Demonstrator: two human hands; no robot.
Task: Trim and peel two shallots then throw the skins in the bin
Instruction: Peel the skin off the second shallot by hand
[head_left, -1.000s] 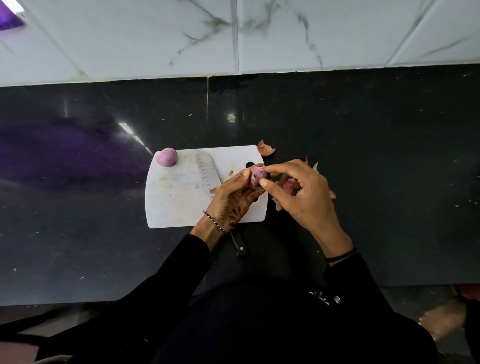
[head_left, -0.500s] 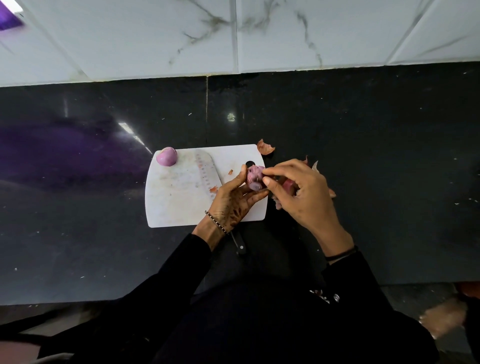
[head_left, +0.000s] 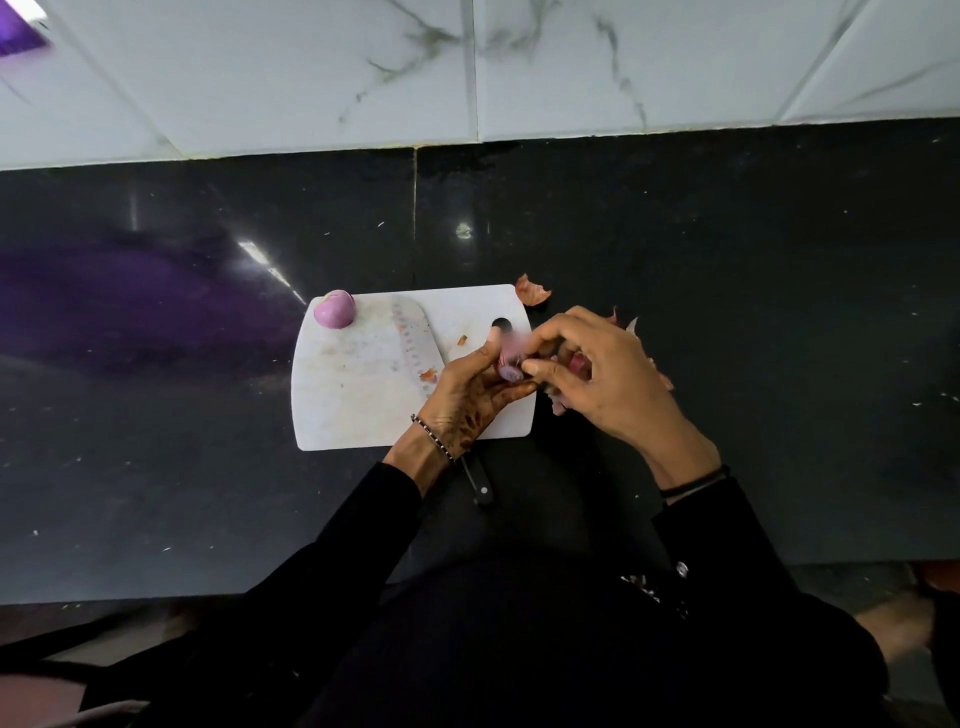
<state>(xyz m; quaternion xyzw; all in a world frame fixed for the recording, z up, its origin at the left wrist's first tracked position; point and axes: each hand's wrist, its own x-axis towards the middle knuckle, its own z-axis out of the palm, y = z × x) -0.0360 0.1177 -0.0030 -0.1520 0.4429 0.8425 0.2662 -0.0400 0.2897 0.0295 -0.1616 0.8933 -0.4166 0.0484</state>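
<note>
Delta over the last 1 s is small. The shallot (head_left: 511, 368) sits slightly lower, toward 6 o'clock, and the right thumb has slid to its near end. There is motion blur just above it, so we read this as mid-pull on the skin.

- Left hand (head_left: 467, 397): grasping the shallot, thumb on top and fingers curled under it.
- Right hand (head_left: 608, 379): thumb and forefinger pinch the same shallot from 3 o'clock. We cannot tell whether the pink bits under its other fingers are held.
- Location: the shallot is held in both hands just above the board (head_left: 358, 410), at the board's 3 o'clock edge.
- Unchanged: the peeled shallot (head_left: 335, 310) at the board's 11 o'clock corner, and the knife (head_left: 415, 343) lying on the board with its handle off the 6 o'clock edge.

What that means: 1 of 2 is done and number 2 is part-stripped. Skin scraps (head_left: 532, 292) lie on the counter (head_left: 753, 312) at the board's 1 o'clock, with more under the right hand. No bin is in view, so disposal is not started.

Orientation: the held shallot's long axis runs roughly 12 to 6. Its trimmed flat end faces 6 o'clock and is tipped up at us, and the far end is lost in blur. The peeled one looks near-round, so we cannot tell its axis.
</note>
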